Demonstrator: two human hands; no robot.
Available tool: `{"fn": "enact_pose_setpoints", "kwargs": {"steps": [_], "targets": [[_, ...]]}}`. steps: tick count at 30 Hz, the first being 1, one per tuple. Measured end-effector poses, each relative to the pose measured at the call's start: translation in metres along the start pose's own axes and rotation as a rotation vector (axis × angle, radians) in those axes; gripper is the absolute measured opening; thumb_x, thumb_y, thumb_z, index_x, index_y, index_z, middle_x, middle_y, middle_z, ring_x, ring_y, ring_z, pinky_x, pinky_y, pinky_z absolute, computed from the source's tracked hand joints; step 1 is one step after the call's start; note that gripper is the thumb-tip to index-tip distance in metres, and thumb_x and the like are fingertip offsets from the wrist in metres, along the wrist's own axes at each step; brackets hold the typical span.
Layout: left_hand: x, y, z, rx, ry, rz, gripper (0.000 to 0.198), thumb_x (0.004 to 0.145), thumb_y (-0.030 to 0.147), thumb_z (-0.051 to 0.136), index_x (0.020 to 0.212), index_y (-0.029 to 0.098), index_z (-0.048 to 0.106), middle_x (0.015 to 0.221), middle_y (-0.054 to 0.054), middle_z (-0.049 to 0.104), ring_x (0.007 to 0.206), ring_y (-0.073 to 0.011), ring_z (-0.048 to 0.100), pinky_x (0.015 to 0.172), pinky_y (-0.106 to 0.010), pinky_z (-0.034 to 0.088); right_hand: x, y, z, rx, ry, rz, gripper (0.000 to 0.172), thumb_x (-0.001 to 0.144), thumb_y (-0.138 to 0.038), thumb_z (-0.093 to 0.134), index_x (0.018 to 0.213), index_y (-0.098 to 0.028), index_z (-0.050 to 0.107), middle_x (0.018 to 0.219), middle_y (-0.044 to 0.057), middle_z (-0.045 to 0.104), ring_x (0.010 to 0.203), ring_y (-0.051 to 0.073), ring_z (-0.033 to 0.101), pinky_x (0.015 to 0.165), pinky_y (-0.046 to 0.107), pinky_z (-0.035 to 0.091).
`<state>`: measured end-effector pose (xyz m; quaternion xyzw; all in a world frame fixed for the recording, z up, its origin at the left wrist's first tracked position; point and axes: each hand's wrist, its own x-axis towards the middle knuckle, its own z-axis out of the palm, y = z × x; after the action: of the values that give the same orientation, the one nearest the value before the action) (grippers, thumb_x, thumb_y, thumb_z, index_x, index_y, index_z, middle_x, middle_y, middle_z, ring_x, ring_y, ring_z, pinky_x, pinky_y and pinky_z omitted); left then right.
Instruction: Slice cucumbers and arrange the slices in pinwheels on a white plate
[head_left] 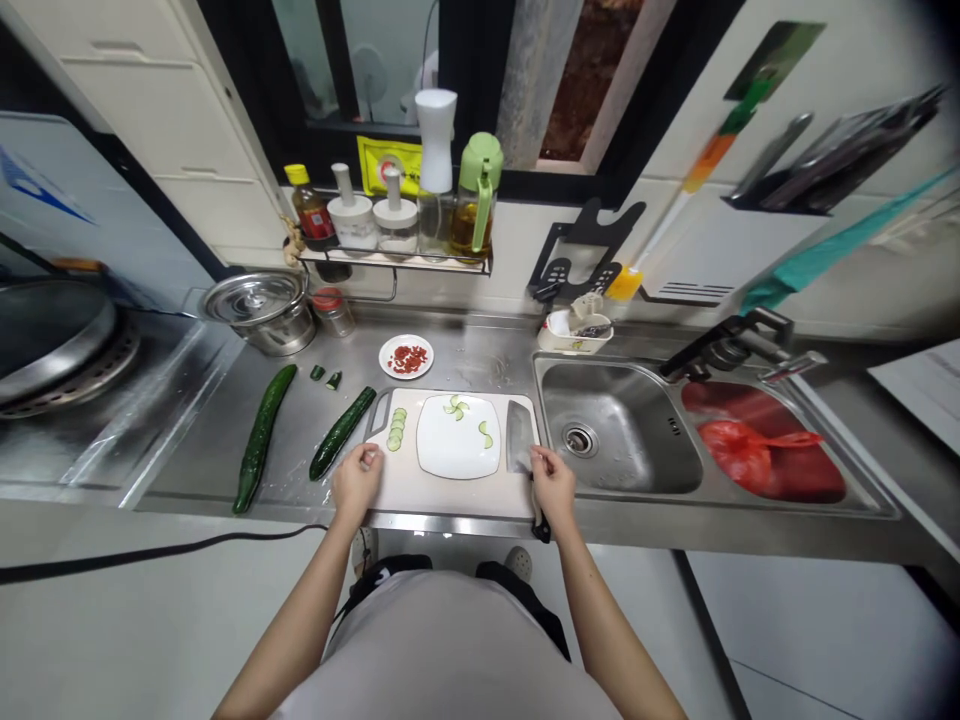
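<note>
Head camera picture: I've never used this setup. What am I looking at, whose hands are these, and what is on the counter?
There is no machine here: one camera worn on a person's head looks down at their two bare hands. The left hand rests at the left edge of the cutting board, fingers pinched; whether it holds anything is unclear. The right hand is at the cleaver lying on the board's right side. A white plate with a few cucumber slices sits on the board. Two cucumbers lie left of it.
</note>
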<state>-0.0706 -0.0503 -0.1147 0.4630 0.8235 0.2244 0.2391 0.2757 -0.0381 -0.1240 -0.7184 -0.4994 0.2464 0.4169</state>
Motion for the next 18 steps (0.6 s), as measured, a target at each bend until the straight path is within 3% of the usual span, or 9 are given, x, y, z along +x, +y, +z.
{"fn": "enact_pose_setpoints", "kwargs": {"steps": [10, 18], "targets": [[0.006, 0.019, 0.007, 0.169, 0.003, -0.015, 0.033, 0.083, 0.046, 0.055, 0.106, 0.024, 0.066, 0.094, -0.006, 0.069, 0.097, -0.0259, 0.062, 0.086, -0.036, 0.039, -0.009, -0.006, 0.009, -0.007, -0.068, -0.004, 0.049, 0.078, -0.051, 0.049, 0.096, -0.012, 0.073, 0.054, -0.005, 0.041, 0.054, 0.014, 0.042, 0.059, 0.026, 0.038], [0.008, 0.027, 0.016, 0.189, 0.002, -0.004, 0.031, 0.083, 0.044, 0.059, 0.105, 0.023, 0.064, 0.098, -0.006, 0.068, 0.101, -0.0276, 0.06, 0.092, -0.04, 0.037, -0.014, -0.007, 0.005, -0.031, -0.068, -0.003, 0.053, 0.078, -0.054, 0.048, 0.096, -0.011, 0.073, 0.053, -0.004, 0.044, 0.054, 0.014, 0.043, 0.057, 0.027, 0.036]]}}
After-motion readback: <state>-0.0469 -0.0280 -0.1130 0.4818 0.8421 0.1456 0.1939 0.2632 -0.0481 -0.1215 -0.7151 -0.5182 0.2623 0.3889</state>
